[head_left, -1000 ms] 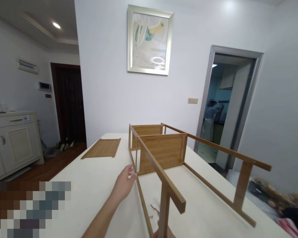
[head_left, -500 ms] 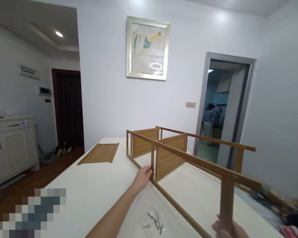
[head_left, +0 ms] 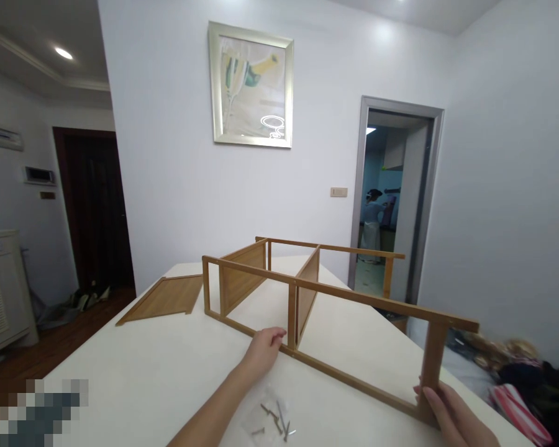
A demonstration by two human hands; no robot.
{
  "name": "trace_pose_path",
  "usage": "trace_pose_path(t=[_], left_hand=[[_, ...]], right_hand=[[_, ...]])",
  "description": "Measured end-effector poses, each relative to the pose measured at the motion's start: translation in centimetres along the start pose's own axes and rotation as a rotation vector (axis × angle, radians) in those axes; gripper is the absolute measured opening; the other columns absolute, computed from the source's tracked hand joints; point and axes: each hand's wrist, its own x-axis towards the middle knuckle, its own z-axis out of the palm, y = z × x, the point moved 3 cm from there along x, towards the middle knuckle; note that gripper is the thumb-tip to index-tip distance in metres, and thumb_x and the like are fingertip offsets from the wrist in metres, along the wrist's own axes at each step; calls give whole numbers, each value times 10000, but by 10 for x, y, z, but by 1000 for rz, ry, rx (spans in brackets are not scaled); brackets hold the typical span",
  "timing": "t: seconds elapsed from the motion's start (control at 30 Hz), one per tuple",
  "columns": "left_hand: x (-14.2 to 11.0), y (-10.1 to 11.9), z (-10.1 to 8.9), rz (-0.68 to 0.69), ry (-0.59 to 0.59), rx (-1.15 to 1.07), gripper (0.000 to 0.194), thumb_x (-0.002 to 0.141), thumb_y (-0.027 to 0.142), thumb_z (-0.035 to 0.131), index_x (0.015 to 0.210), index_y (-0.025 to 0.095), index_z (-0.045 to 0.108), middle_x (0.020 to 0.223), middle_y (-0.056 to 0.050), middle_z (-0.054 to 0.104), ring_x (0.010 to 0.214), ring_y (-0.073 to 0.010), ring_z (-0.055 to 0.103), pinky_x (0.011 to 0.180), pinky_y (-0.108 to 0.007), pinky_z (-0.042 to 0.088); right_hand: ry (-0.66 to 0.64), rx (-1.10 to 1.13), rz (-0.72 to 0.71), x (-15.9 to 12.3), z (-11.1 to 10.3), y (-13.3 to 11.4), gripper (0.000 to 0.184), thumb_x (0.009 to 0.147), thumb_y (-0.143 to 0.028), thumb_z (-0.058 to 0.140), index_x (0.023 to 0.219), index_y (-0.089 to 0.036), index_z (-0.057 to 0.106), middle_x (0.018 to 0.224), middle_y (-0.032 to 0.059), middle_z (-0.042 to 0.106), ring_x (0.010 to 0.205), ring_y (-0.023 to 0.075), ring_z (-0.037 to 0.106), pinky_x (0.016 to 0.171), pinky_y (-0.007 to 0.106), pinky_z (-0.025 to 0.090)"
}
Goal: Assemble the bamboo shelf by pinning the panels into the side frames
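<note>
From where I stand, the wooden shelf frame (head_left: 354, 297) lies on its side across the white table (head_left: 121, 379), its long side rails one above the other nearest the person. Two shelf panels (head_left: 245, 276) sit between its two sides. The right hand (head_left: 451, 410) is closed around the end crosspiece (head_left: 434, 354), thumb on the near face. The left hand (head_left: 263, 351) is loosely curled at the lower rail (head_left: 279, 347), fingertips just beside the middle crosspiece (head_left: 292, 316); I can't tell whether it grips anything.

I'd judge the step in hand to be placing and steadying the frame. Any further shift would seem to call for a firm left-hand hold to match the right, with the frame kept off the loose screws (head_left: 276, 422) lying near the left forearm with a clear plastic bag (head_left: 261, 416). A separate wooden panel (head_left: 168, 298) lies flat beyond, beside the frame's far end, untouched by either hand.
</note>
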Motion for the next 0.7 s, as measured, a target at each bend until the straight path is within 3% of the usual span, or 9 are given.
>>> trace_pose_path(t=[0.1,0.17,0.27,0.33,0.43,0.53,0.7], left_hand=[[-8,-11,-25,-3,53,167,392,859,180,423,1164,134,664,1243,-122,658,1192,-233,563,1075,-356,361],[-13,-17,-39,-7,57,270,395,858,167,428,1183,144,652,1278,-117,635,1233,-235,530,1100,-366,329],[-17,-22,-52,-12,37,399,373,867,165,437,1173,161,652,1237,-112,649,1214,-240,534,1081,-375,329],[-20,-21,-53,-8,24,464,328,884,181,439,1113,177,674,1151,-102,673,1143,-235,568,1023,-357,365],[-27,-15,-51,2,17,537,270,910,222,444,983,196,703,1019,-85,678,1020,-228,599,930,-340,390],[-36,-8,-47,14,7,585,259,925,248,452,934,207,707,971,-76,669,990,-234,596,904,-350,373],[-52,0,-44,14,-6,648,252,932,253,461,908,201,706,944,-80,660,971,-245,587,873,-357,363]], right_hand=[[284,-159,-129,-14,2,-10,469,871,-561,446,1076,-181,630,1010,140,720,885,304,689,797,417,549],[425,-247,-320,-27,10,-27,418,907,-453,494,1177,-151,595,1072,156,698,957,304,673,881,436,513],[266,-278,-663,-37,41,-53,333,955,-384,468,1201,-199,594,1059,104,710,952,262,675,878,398,510],[160,-318,-736,-38,61,-61,321,966,-368,444,1165,-187,622,1047,104,721,928,267,678,826,399,517],[-21,-365,-665,-34,77,-55,284,949,-240,427,1064,-188,681,929,80,744,816,243,683,732,371,515],[-205,-358,-531,-31,78,-45,350,897,-118,400,1031,-207,710,907,59,745,819,229,680,733,358,510],[-301,-324,-440,-21,69,-37,377,909,-176,373,1024,-202,731,913,85,747,865,259,678,772,383,514]])
